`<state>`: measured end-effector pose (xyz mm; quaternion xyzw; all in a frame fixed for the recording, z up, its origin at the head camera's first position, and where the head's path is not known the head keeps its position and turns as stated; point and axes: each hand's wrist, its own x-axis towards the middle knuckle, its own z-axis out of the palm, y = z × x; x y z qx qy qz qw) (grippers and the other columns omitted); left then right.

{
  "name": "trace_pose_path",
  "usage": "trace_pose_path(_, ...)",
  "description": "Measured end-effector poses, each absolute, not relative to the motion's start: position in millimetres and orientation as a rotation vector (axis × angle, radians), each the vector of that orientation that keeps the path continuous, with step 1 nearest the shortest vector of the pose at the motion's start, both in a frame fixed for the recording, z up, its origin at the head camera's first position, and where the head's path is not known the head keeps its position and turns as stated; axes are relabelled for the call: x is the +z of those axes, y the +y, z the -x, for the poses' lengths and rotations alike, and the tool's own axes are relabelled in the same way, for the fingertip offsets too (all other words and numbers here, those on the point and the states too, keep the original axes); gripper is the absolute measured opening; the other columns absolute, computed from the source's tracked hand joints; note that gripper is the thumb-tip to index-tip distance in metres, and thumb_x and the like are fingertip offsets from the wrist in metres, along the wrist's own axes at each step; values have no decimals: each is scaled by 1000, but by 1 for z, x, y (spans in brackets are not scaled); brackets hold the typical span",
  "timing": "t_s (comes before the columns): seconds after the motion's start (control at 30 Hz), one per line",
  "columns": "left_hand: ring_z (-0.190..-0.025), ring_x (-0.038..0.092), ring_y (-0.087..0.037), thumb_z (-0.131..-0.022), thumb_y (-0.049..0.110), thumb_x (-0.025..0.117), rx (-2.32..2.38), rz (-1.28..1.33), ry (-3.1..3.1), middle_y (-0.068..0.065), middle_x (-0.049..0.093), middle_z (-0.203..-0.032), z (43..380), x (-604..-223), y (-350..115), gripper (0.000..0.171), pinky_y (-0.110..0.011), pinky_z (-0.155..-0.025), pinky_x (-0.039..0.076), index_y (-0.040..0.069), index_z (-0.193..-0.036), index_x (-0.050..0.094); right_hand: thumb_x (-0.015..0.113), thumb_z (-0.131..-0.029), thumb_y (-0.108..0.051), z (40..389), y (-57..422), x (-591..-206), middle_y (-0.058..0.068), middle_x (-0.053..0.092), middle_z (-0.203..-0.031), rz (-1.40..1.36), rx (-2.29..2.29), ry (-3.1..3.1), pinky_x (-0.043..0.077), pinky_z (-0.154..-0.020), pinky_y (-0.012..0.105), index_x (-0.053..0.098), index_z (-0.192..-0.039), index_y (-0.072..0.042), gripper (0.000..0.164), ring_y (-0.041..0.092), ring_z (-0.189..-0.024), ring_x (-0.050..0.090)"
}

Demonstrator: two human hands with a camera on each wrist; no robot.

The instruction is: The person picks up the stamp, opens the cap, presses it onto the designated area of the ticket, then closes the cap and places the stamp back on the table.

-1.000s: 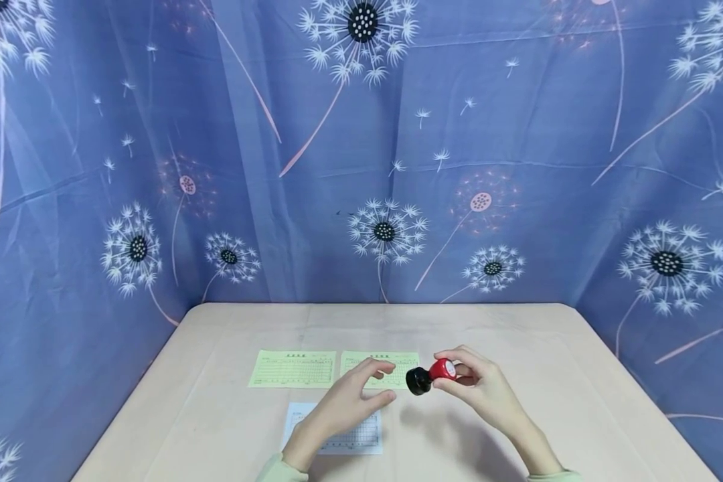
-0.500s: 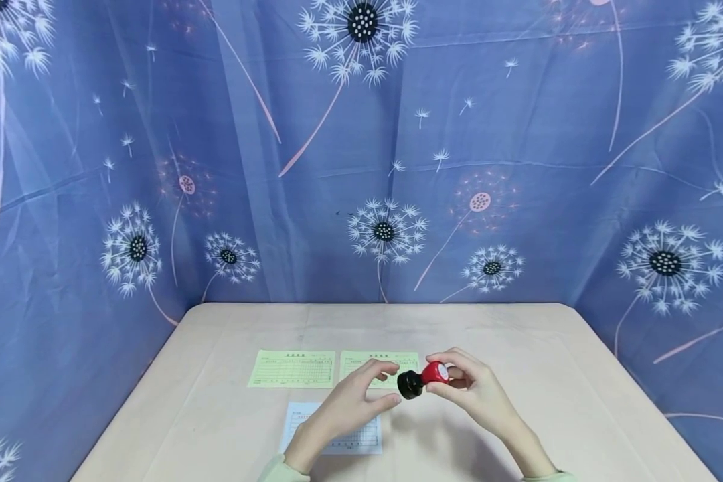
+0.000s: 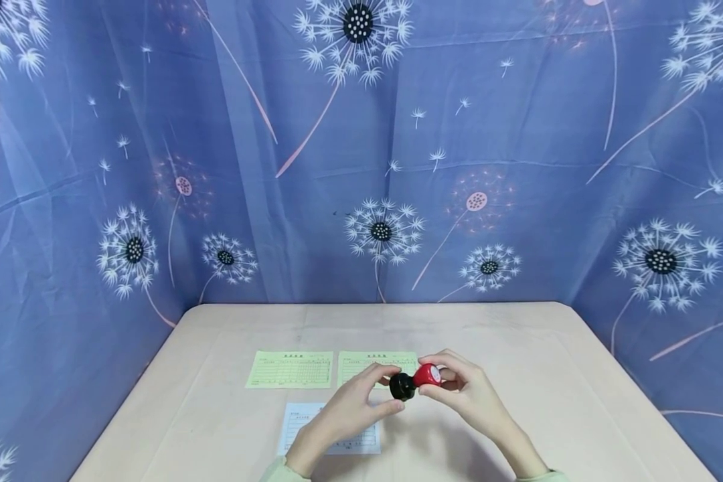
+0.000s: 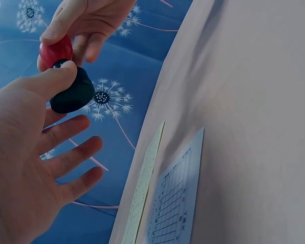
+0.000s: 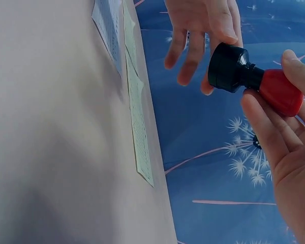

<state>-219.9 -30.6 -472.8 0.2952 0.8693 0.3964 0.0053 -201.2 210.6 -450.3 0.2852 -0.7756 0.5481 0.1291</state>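
Note:
A hand stamp with a red knob and a black capped base point(image 3: 402, 386) is held tilted above the table, its base toward the left. My right hand point(image 3: 466, 388) grips the red knob point(image 5: 280, 92) between thumb and fingers. Around the black base, my left hand point(image 3: 352, 405) has thumb and index finger on opposite sides, pinching it. The left hand's other fingers point(image 4: 73, 157) spread loosely away from the stamp in the left wrist view. The stamp's face is hidden within the black part.
Two green printed forms point(image 3: 289, 369) lie side by side on the pale table point(image 3: 217, 428); the left hand partly covers the right one. Nearer lies a blue-white form point(image 3: 295, 422), partly under the left forearm. Blue dandelion-print cloth point(image 3: 313, 254) hangs behind and at the sides.
My right hand has carried the stamp leftward into the gap of the left hand. The left thumb and index finger now meet the black base. The forms have stayed put.

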Motion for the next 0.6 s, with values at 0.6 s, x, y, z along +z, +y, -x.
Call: trace_pose_path(0.6,-113,58,-6,-89,64,60,1268,-921,2688,18,60,-125,217,-468,-28,57,-36,-94,52,34,-137,55,79,-82,-6,198,207,-448,4,66,-106,-860,1586,-2265,60,-72,25,66,-122,-13,42,9,-84,71)
